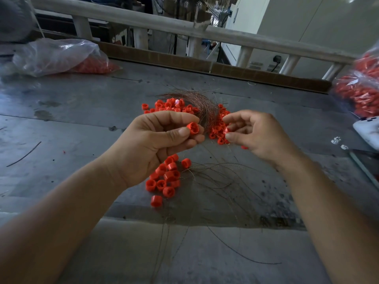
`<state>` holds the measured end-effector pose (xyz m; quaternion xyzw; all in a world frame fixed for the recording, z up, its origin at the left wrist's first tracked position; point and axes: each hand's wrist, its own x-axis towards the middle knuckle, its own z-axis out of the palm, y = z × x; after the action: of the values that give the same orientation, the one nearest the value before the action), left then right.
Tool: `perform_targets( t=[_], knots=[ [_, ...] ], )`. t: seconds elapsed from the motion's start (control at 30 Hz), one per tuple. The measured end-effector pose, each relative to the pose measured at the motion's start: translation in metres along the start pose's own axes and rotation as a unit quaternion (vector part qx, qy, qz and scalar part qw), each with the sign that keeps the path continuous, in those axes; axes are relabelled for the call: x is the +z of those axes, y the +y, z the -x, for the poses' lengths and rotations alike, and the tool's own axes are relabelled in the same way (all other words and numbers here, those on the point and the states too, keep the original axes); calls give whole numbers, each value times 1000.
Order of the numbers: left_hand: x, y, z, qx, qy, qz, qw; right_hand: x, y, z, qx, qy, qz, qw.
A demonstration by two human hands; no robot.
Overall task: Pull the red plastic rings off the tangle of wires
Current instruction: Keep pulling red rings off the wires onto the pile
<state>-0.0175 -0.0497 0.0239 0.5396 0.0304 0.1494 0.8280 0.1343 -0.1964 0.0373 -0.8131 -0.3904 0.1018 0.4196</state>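
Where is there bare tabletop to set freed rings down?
Bare table left, between the plastic bag and left forearm, save one stray wire. Also a strip between wire tangle and cardboard edge. Crowded: centre, with rings and wires; right edge, a second bag.

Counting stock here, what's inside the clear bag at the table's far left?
Red rings show through the clear bag at its right end; crumpled, glaring film hides whatever else it holds.

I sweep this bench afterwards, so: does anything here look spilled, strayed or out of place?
Loose red rings lie scattered in clumps across the table, thin wires trail towards its near edge, and one stray strand lies alone at far left.
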Motion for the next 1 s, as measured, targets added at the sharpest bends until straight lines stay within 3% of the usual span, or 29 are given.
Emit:
perform_targets(
  t=[0.1, 0.2, 0.7, 1.0],
  knots=[
    [0, -2, -1, -3, 19, -35, 999, 3, -12, 7, -23, -16, -168, 985],
    [1, -5, -1, -8, 42, -69, 997, 9, -20, 12, -39, -43, -235, 970],
    [5, -6, -2, 0, 56, -102, 993, 32, -27, 22, -170, 2, -130, 977],
    [6, -4, -1, 4, 71, -105, 992, 34, -25, 21, -170, -2, -114, 979]
  ],
)
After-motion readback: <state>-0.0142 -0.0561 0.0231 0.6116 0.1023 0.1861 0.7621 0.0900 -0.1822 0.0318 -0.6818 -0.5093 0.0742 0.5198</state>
